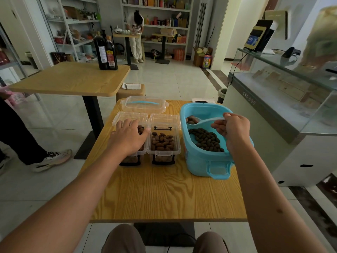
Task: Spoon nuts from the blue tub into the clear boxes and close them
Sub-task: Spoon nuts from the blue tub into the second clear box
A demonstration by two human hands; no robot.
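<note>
The blue tub (200, 161) stands on the right of the wooden table (164, 194) with dark nuts (206, 139) in its bottom. My right hand (235, 130) pinches the handle of a pale spoon (204, 121), whose bowl holds a few nuts above the tub's far end. Two clear boxes sit side by side left of the tub, lids hinged open at the back. The right box (164, 154) is nearly full of nuts. My left hand (129, 137) rests over the left box (144, 152), fingers curled at its rim, hiding most of it.
A clear lid with a blue handle (144, 105) lies behind the boxes. A phone (201, 101) sits at the table's far edge. Another table with two dark bottles (105, 52) stands to the left; a glass counter (282, 99) to the right. A person's legs (27, 143) are at left.
</note>
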